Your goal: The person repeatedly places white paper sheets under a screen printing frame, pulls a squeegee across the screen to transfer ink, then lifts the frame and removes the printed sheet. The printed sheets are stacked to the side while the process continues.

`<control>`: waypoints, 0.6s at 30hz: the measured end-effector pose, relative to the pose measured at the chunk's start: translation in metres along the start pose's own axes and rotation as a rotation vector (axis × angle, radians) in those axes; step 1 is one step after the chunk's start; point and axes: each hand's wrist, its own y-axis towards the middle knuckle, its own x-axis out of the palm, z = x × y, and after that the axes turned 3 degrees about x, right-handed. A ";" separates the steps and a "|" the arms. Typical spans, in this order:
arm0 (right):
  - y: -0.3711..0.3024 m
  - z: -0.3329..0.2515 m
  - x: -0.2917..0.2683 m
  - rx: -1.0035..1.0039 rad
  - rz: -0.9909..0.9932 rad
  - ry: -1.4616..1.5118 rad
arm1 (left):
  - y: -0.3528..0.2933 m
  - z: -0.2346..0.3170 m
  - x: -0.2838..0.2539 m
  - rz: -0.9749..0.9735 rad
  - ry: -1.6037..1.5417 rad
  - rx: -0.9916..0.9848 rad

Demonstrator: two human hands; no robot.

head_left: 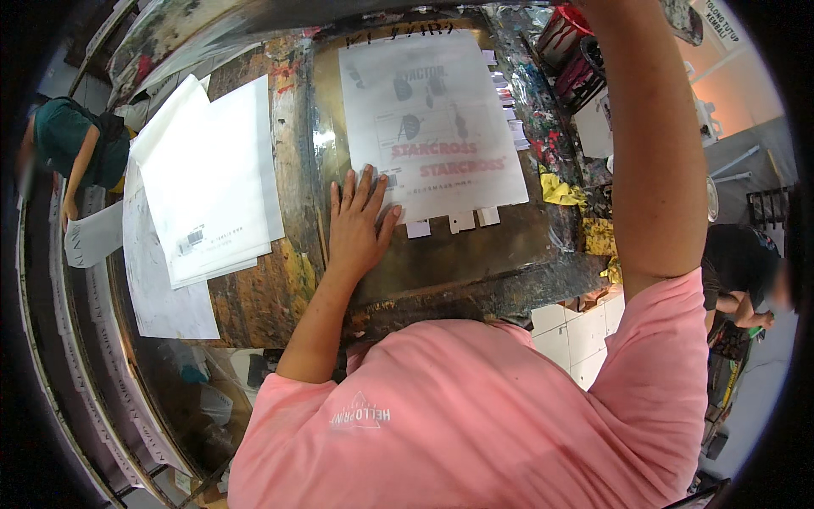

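A translucent white sheet (432, 127) printed with grey shoe-like shapes and red lettering lies on a brown, shiny board (458, 263). My left hand (365, 216) rests flat with its fingers apart at the sheet's lower left corner, touching the sheet and the board. Small white paper tabs (462, 221) stick out under the sheet's near edge, and more show along its right side. My right arm (657, 144) stretches forward along the right side to the top of the picture. Its hand is beyond the upper edge, so what it holds is hidden.
A loose stack of white printed sheets (212, 178) lies left on the paint-stained table (292, 170). Ink containers (564, 38) and a crumpled yellow cloth (561, 191) are at the right. One person (68, 144) handles a sheet by the left racks; another (738, 267) is far right.
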 end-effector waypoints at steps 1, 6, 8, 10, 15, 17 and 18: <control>-0.001 -0.001 0.002 0.007 0.003 -0.004 | -0.001 -0.001 0.000 0.001 0.003 0.000; -0.002 0.001 0.005 0.010 -0.001 -0.021 | -0.001 0.002 -0.006 0.032 0.012 -0.002; 0.001 0.021 0.017 -0.076 0.158 -0.072 | 0.008 0.010 -0.014 0.119 0.017 -0.031; -0.006 0.019 0.025 -0.117 0.209 -0.050 | 0.017 0.000 -0.041 0.417 -0.094 -0.089; -0.062 0.014 0.049 -0.255 0.064 -0.046 | 0.015 -0.006 -0.180 0.624 -1.237 -0.226; -0.108 0.028 0.048 -0.350 -0.259 -0.033 | -0.003 0.002 -0.191 0.453 -1.192 -0.366; -0.118 0.033 0.050 -0.347 -0.449 0.082 | -0.019 -0.002 -0.162 0.453 -1.117 -0.488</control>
